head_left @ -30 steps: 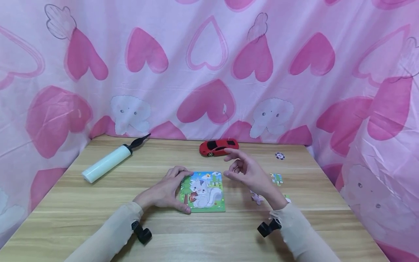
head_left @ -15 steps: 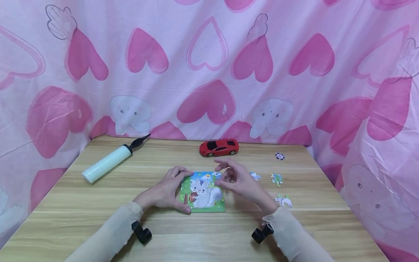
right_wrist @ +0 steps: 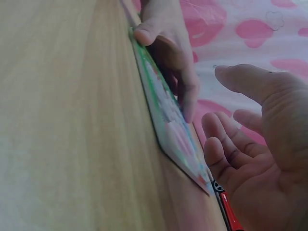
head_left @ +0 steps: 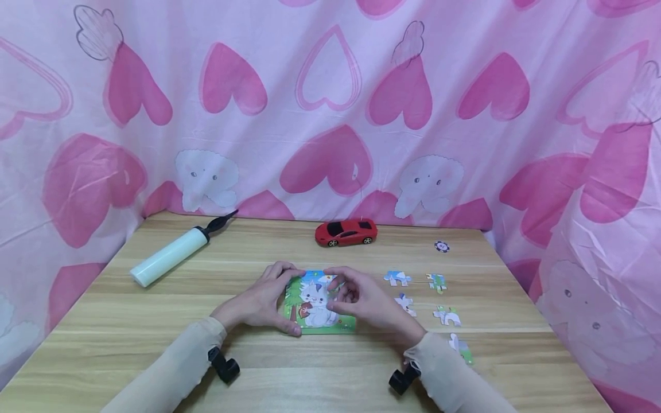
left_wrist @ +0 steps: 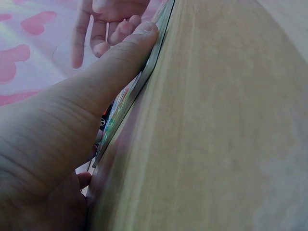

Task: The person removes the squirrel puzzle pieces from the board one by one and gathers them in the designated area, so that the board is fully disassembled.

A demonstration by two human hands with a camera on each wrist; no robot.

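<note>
Holding the board (head_left: 312,312) at its left side, right hand (head_left: 364,298) over it

Taking the board as a clock's centre, with 12 away from the person, it lies flat on the table (head_left: 289,373), squirrel picture up. The left hand (head_left: 260,298) is at 9 o'clock, gripping it between the thumb at the near edge and fingers at the far edge; I cannot tell how its last fingers lie. The right hand hangs over the 3 o'clock side, thumb spread from loosely bent fingers.

The left wrist view adds the board's thin edge, with the left thumb on it. The right wrist view adds the right palm, its thumb clear of the board; whether the bent fingertips touch it I cannot tell.

From the head, the right hand covers part of the picture, and its wrist partly hides 1 of the 5 pieces (head_left: 448,316) lying between 2 and 4 o'clock. Farther out, the chip (head_left: 441,246) is at 2 o'clock, the red car (head_left: 347,233) between 12 and 1, and the pump (head_left: 169,256) at 10, nozzle pointing away from the person. A heart-print curtain (head_left: 279,74) stands behind.
</note>
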